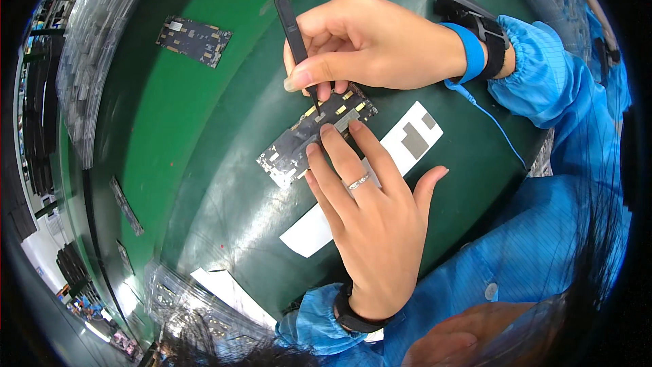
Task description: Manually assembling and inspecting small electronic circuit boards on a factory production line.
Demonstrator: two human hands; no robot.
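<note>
A dark circuit board (288, 143) with gold and silver contacts lies slanted on the dark green work surface. Over its lower right part rest the fingers of my left hand (373, 211), stretched out flat, a ring on one of them. My right hand (367, 44) pinches black tweezers (293, 30) from above, their tips down at the board near my left fingertips; contact is hard to make out. Partly under my left hand runs a white backing strip (401, 146) bearing grey rectangular stickers (415, 141).
Another circuit board (193, 41) lies on the bright green strip, with narrow dark pieces (127, 205) farther down. Clear trays (102, 47) are stacked at left; a clear tray (170, 292) and white paper (234, 295) sit lower left. A blue cord (499, 126) trails from my right wrist strap.
</note>
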